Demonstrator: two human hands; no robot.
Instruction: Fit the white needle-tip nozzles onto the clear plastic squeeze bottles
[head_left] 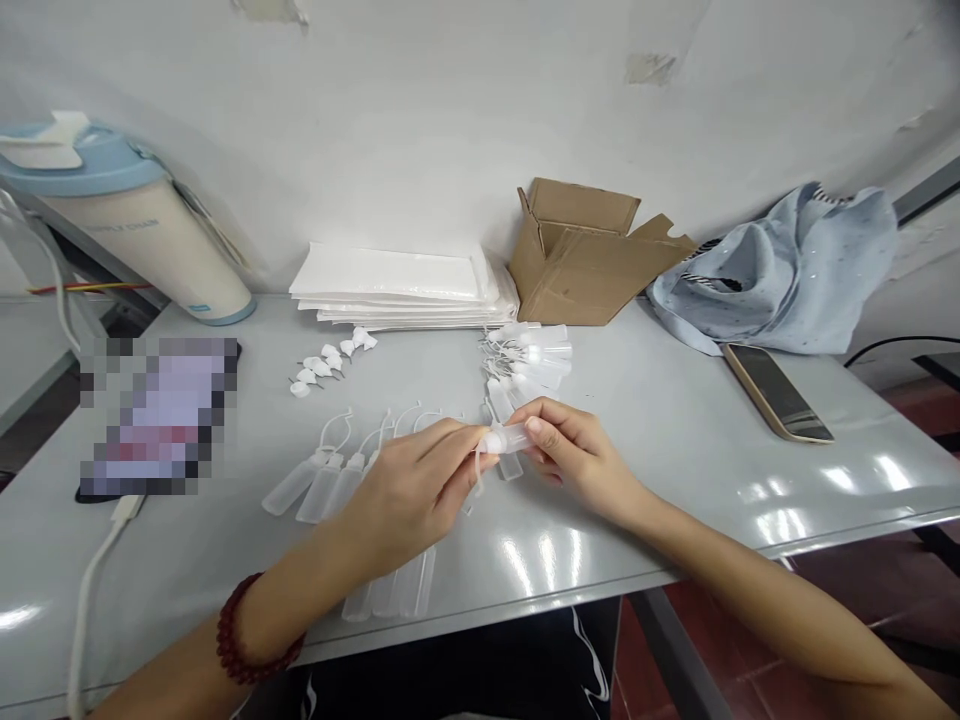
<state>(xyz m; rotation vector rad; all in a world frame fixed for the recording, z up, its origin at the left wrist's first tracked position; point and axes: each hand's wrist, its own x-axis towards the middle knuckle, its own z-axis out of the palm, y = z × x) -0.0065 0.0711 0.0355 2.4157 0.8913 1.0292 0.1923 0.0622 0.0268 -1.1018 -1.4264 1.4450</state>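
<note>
Over the middle of the table, a small translucent squeeze bottle (511, 438) lies sideways between my two hands. The fingers of my left hand (420, 480) pinch its white neck end, from which a thin strap dangles. My right hand (577, 450) grips the body between thumb and fingers. Partly hidden by my left forearm, several bottles with looped straps (294, 484) lie in a row. Beyond them are several white caps with metal needle tips (311, 366). A cluster of needle-tipped bottles (536, 360) rests just past my right hand.
White padded envelopes (390, 275) are stacked against the wall, beside an open cardboard box (585, 265). A tumbler (157, 230) and a charging phone with a blurred screen (165, 415) occupy the left. At right are another phone (776, 392) and a light blue cloth bag (795, 275).
</note>
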